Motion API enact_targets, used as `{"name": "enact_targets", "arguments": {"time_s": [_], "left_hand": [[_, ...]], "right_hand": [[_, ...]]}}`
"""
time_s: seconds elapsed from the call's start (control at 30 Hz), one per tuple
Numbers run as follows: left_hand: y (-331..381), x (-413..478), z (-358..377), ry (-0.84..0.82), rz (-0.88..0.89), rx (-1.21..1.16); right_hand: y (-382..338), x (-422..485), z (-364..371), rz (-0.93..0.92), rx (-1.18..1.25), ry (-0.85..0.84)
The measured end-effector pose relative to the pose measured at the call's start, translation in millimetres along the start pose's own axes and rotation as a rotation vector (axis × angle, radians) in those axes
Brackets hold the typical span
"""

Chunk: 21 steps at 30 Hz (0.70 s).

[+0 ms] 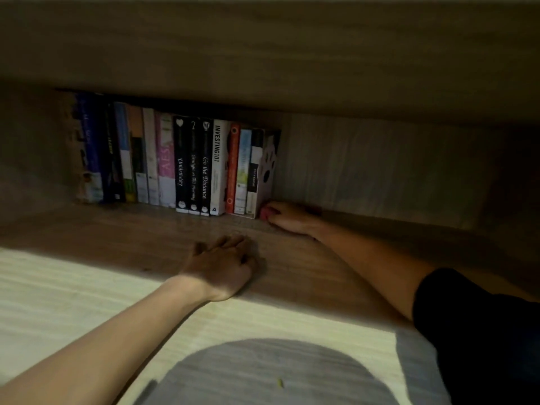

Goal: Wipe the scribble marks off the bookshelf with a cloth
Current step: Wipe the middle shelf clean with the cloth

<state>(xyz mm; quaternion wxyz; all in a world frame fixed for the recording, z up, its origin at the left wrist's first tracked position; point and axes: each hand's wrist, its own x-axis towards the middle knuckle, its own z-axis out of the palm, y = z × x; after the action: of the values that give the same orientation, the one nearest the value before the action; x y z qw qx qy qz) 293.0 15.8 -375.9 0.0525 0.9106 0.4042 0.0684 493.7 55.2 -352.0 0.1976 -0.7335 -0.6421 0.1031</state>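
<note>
Reaching deep into the dim wood-grain bookshelf (131,238), a person is wiping beside the books (198,165). The left hand (225,264) is resting open on the board, while the right hand (289,219) is gripping a small pink cloth (264,213) at the last book's foot. With no marks visible, finding them is probably coming next.

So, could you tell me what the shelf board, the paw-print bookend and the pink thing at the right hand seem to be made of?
The shelf board: wood or wood-look laminate, matte; long grain lines show. The paw-print bookend: thin, flat white sheet, perhaps painted metal or card; unclear. The pink thing: probably cloth, soft-edged, but blurred and mostly hidden by the right hand.
</note>
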Motion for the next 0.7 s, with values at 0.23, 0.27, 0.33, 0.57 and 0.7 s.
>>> {"name": "enact_targets", "arguments": {"time_s": [0.23,0.27,0.33,0.57,0.7], "left_hand": [[-1,4,4,0.052,-0.120,-0.019],[-1,3,4,0.041,-0.113,-0.013],[-2,2,4,0.028,-0.090,-0.004],[-6,8,5,0.031,-0.070,-0.004],[-8,8,5,0.032,-0.070,-0.019]], "right_hand": [[20,-80,-20,-0.174,0.333,-0.234],[30,-74,-21,-0.152,0.326,-0.142],[47,-48,-21,-0.059,0.192,0.016],[40,28,-1,0.216,-0.252,0.057],[-12,-23,10,-0.079,-0.148,-0.086]]}}
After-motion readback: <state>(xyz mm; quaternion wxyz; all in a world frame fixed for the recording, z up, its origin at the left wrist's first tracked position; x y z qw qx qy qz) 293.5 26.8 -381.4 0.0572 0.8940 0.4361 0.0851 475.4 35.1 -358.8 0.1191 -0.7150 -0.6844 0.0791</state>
